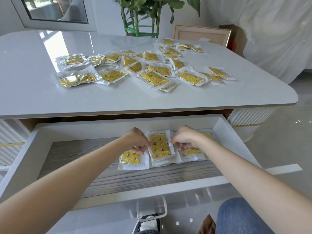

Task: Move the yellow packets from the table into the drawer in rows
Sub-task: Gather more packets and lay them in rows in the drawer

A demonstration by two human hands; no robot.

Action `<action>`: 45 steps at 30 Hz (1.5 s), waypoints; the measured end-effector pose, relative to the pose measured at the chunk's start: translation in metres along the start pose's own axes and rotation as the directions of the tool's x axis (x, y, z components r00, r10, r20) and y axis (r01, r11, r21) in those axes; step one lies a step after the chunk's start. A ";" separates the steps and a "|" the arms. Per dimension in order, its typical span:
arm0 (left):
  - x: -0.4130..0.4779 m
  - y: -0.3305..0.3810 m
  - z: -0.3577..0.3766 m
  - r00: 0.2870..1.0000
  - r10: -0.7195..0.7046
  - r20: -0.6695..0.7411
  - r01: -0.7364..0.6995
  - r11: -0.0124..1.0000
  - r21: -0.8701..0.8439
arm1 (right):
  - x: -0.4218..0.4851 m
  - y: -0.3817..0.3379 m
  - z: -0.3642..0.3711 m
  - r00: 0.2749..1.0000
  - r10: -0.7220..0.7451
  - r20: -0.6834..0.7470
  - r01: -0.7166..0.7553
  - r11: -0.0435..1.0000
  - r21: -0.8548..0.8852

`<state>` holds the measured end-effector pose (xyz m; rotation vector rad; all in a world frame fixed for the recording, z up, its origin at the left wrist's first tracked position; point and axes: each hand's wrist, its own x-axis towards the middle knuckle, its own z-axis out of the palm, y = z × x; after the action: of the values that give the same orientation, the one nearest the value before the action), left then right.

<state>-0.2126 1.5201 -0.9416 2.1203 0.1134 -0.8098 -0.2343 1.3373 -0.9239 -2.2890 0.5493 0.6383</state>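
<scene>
Several yellow packets (pixel 152 78) in clear wrappers lie scattered over the white table (pixel 118 98). Below it the drawer (pixel 22 159) stands pulled out, with a striped grey floor. At its back right a short row of yellow packets lies flat. My left hand (pixel 136 140) pinches the left edge of the middle packet (pixel 160 146), and my right hand (pixel 187 138) pinches its right edge. Another packet (pixel 131 159) lies just left of it, partly under my left fingers. A further packet (pixel 192 152) lies to the right, mostly hidden under my right hand.
A potted plant (pixel 143 17) and a framed panel (pixel 202 35) stand behind the table. A window (pixel 55 10) is at the back left. The drawer's left half shows bare striped floor. My knee in jeans (pixel 239 218) and a shoe (pixel 148 223) are below the drawer front.
</scene>
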 end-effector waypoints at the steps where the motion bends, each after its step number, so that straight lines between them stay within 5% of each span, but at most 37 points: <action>1: -0.002 0.000 -0.002 1.000 -0.010 0.009 0.011 1.000 -0.023 | -0.001 -0.001 0.000 1.000 -0.010 -0.001 0.010 1.000 -0.008; 9: -0.027 -0.013 -0.045 0.985 -0.060 0.163 0.113 0.934 -0.339 | -0.029 -0.025 0.007 0.977 -0.099 0.191 0.076 0.989 0.127; 17: -0.056 -0.068 -0.096 0.987 -0.139 0.076 0.156 0.933 -0.323 | -0.030 -0.082 0.070 0.945 -0.143 0.296 0.133 0.990 0.052; 27: -0.046 -0.095 -0.106 0.984 -0.172 -0.037 0.164 0.974 -0.159 | -0.017 -0.097 0.115 0.957 -0.223 0.186 0.250 0.958 -0.139; 36: -0.064 -0.087 -0.111 0.979 -0.006 -0.203 0.082 0.925 0.370 | -0.043 -0.095 0.080 0.896 -0.403 0.187 0.426 0.898 -0.105; 45: -0.137 -0.028 -0.118 0.940 0.302 -0.157 -0.254 0.930 0.264 | -0.106 -0.109 0.018 0.785 -0.618 0.044 0.615 0.786 0.064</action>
<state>-0.2702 1.6521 -0.8289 2.3720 -0.1912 -0.4623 -0.2638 1.4451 -0.8194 -2.2073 -0.2315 0.3552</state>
